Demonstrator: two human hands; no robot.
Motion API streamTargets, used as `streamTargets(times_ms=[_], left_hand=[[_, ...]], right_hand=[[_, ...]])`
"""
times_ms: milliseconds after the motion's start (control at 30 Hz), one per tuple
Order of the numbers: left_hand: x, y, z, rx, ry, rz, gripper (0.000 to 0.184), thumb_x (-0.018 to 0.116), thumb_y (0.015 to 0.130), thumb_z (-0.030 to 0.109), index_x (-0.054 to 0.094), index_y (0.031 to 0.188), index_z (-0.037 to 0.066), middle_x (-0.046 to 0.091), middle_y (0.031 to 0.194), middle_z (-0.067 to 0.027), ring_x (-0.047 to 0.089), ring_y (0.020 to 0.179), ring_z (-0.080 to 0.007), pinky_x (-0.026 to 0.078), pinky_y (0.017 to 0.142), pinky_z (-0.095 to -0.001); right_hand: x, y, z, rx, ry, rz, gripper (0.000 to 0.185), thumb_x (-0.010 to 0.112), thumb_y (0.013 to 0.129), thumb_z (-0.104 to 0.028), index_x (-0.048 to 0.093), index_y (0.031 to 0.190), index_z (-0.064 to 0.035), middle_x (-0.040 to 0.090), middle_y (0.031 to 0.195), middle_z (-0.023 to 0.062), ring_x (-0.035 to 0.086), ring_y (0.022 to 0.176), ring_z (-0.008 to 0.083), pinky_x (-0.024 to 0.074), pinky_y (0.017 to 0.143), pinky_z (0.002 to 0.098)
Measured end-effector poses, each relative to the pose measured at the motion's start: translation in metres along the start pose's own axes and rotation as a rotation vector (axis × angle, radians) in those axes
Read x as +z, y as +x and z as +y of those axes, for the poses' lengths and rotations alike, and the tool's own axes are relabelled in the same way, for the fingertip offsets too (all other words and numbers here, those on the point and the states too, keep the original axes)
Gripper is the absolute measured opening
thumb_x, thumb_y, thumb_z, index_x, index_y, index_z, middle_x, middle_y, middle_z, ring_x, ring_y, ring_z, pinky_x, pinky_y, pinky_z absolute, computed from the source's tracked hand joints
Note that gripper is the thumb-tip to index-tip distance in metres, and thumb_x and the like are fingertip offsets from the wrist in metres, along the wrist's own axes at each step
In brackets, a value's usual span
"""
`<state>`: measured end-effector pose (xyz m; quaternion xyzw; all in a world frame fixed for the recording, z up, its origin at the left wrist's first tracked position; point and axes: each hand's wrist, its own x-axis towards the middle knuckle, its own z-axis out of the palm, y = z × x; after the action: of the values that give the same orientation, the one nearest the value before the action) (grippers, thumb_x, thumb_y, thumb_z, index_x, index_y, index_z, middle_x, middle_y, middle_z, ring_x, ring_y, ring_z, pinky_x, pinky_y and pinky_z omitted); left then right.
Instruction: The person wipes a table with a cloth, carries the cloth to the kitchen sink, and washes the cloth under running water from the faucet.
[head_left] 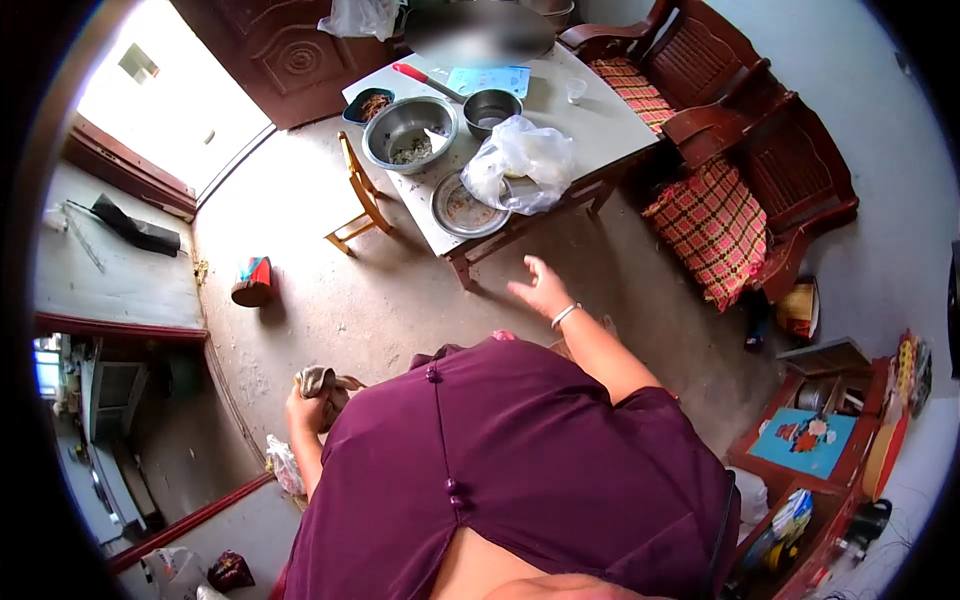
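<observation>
My left hand (pixel 306 408) is low at my left side, closed around a crumpled greyish-brown cloth (pixel 322 384). My right hand (pixel 545 290), with a pale bracelet above the wrist, is stretched forward over the floor with its fingers apart and nothing in it. It is nearest to the front edge of the white table (pixel 610 130). Close to that edge lies a round metal tray (pixel 458 212) with brown residue. A clear plastic bag (pixel 530 160) partly covers the tray. Behind them stand a large steel bowl (pixel 385 130) holding chopped food and a smaller metal pot (pixel 490 112).
A small wooden chair (pixel 362 195) touches the table's left side. Nearby on the floor is a low round stool (pixel 252 285). Wooden armchairs with plaid cushions (pixel 715 220) line the right wall. A cabinet with a blue floral panel (pixel 800 445) stands at lower right.
</observation>
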<state>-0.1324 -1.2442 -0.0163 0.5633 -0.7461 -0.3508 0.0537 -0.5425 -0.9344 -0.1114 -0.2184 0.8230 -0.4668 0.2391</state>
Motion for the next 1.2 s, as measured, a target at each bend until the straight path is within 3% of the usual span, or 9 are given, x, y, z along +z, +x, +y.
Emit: streamTargets(times_ms=[200, 533, 667, 733, 833, 967, 1033, 1133, 1200], left_hand=[[0.028, 0.066, -0.038, -0.03, -0.249, -0.023, 0.037, 0.075, 0.068, 0.015, 0.065, 0.101, 0.001, 0.069, 0.093, -0.011, 0.065, 0.083, -0.0185, 0.051, 0.075, -0.0339], [0.044, 0.136, 0.052, -0.116, -0.145, -0.106, 0.038, 0.075, 0.067, 0.01, 0.065, 0.103, 0.003, 0.069, 0.094, -0.008, 0.064, 0.084, -0.0162, 0.05, 0.077, -0.0326], [0.065, 0.198, 0.077, -0.062, -0.027, -0.118, 0.045, 0.076, 0.064, 0.012, 0.065, 0.106, 0.004, 0.07, 0.094, -0.0096, 0.065, 0.085, -0.0192, 0.05, 0.079, -0.0336], [0.071, 0.229, 0.083, -0.058, -0.151, -0.19, 0.045, 0.077, 0.063, 0.012, 0.065, 0.107, 0.004, 0.07, 0.094, -0.0099, 0.065, 0.085, -0.0192, 0.05, 0.079, -0.0337], [0.062, 0.252, 0.122, -0.014, -0.063, -0.209, 0.046, 0.077, 0.064, 0.012, 0.065, 0.107, 0.004, 0.069, 0.094, -0.0106, 0.065, 0.086, -0.0196, 0.05, 0.078, -0.0338], [0.058, 0.28, 0.142, -0.034, 0.023, -0.143, 0.045, 0.077, 0.065, 0.014, 0.064, 0.107, 0.004, 0.069, 0.094, -0.0107, 0.065, 0.087, -0.0207, 0.05, 0.079, -0.0341], [0.055, 0.284, 0.153, -0.017, 0.028, -0.148, 0.045, 0.077, 0.065, 0.014, 0.064, 0.107, 0.004, 0.069, 0.095, -0.0108, 0.065, 0.087, -0.0207, 0.05, 0.079, -0.0339], [0.056, 0.283, 0.165, -0.013, -0.01, -0.119, 0.045, 0.077, 0.066, 0.014, 0.064, 0.108, 0.004, 0.069, 0.095, -0.0102, 0.064, 0.087, -0.0197, 0.05, 0.079, -0.0334], [0.059, 0.277, 0.176, -0.039, -0.081, -0.057, 0.044, 0.077, 0.067, 0.014, 0.064, 0.108, 0.004, 0.069, 0.095, -0.0089, 0.063, 0.086, -0.0176, 0.049, 0.079, -0.0325]], right_hand=[[-0.023, 0.111, -0.064, -0.124, -0.319, 0.211, 0.096, 0.08, 0.065, -0.043, 0.033, 0.138, -0.0023, 0.041, 0.137, 0.0251, 0.039, 0.127, 0.0373, 0.0331, 0.105, 0.0419], [-0.018, 0.213, -0.121, 0.142, -0.678, 0.292, 0.116, 0.083, 0.058, -0.045, 0.012, 0.146, -0.0214, 0.019, 0.151, 0.0128, 0.019, 0.139, 0.0356, 0.0223, 0.107, 0.0575], [-0.025, 0.246, -0.11, 0.281, -0.705, 0.114, 0.094, 0.069, 0.075, -0.033, 0.012, 0.147, -0.0197, 0.045, 0.136, 0.0099, 0.034, 0.131, 0.0306, 0.0184, 0.108, 0.0601], [-0.024, 0.253, -0.106, 0.304, -0.721, 0.198, 0.07, 0.064, 0.077, -0.027, 0.034, 0.14, -0.0168, 0.06, 0.118, 0.0082, 0.051, 0.116, 0.028, 0.0235, 0.106, 0.0574], [-0.027, 0.263, -0.076, 0.103, -0.411, 0.206, 0.032, 0.062, 0.075, -0.02, 0.066, 0.104, -0.0081, 0.068, 0.085, 0.0151, 0.066, 0.081, 0.0286, 0.0501, 0.078, 0.0362], [-0.052, 0.266, -0.062, 0.096, -0.169, 0.22, 0.035, 0.064, 0.074, -0.019, 0.064, 0.107, -0.0051, 0.067, 0.086, 0.0153, 0.066, 0.081, 0.0236, 0.0501, 0.074, 0.0329], [-0.075, 0.267, -0.056, 0.113, -0.018, 0.333, 0.04, 0.065, 0.074, -0.021, 0.061, 0.108, 0.0005, 0.066, 0.097, 0.0223, 0.064, 0.091, 0.0357, 0.0496, 0.08, 0.0386], [-0.128, 0.269, -0.093, 0.166, 0.394, 0.357, 0.025, 0.057, 0.081, -0.004, 0.062, 0.105, 0.0019, 0.064, 0.092, 0.0037, 0.059, 0.078, 0.0118, 0.0484, 0.072, 0.0264], [-0.164, 0.279, -0.099, 0.089, 0.605, 0.348, 0.026, 0.054, 0.082, -0.001, 0.06, 0.107, 0.0028, 0.063, 0.095, 0.0044, 0.059, 0.083, 0.0119, 0.0476, 0.075, 0.0261]])
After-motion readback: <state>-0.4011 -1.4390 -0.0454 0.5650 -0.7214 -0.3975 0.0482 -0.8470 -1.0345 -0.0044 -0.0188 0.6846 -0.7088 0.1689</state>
